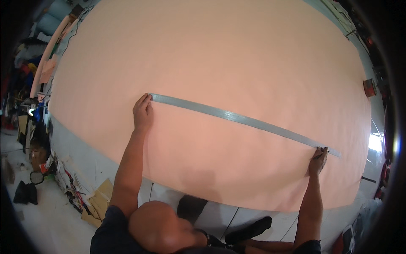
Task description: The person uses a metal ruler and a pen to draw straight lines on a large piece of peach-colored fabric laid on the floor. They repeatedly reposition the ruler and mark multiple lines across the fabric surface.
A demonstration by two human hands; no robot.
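Observation:
A long, flat metal ruler [228,115] lies slantwise across a wide peach-coloured sheet [211,51], its left end farther from me than its right. At the far left end, my left hand [144,112] is closed, with thumb and fingers gripping the ruler's tip. My right hand [319,163] is closed near the other end, its fingertips touching the ruler's near edge. A slim dark thing, which looks like a pen [317,156], sticks out from its fingers. The ruler's right tip reaches past this hand.
The sheet spreads over a pale tiled floor [222,218]. A reddish-brown tin [369,87] stands on its right edge. Flat cardboard [100,203] and scattered tools [76,190] lie at the lower left. A curved peach roll [44,63] and a cable run along the left side.

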